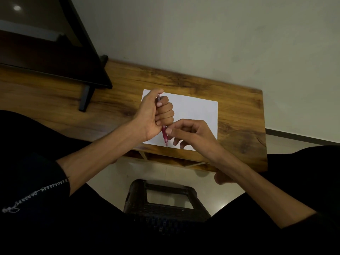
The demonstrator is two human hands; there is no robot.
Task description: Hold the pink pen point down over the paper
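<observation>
Head view
Left hand: the left hand point(154, 113) is curled into a fist round the upper barrel of the pen point(164, 134), thumb up beside its top end.
Right hand: the right hand point(185, 133) pinches the pen's lower part between thumb and forefinger; its other fingers hang loosely curled below.
Pen: red and translucent, held nearly upright above the paper, tip pointing toward the near edge of the sheet.
Paper: a white sheet of paper point(198, 111) lies flat on the wooden worktop point(239, 115), under both hands.
Surroundings: a dark screen point(55, 57) stands on the worktop at left; a dark stool point(165, 205) sits on the floor below.
</observation>
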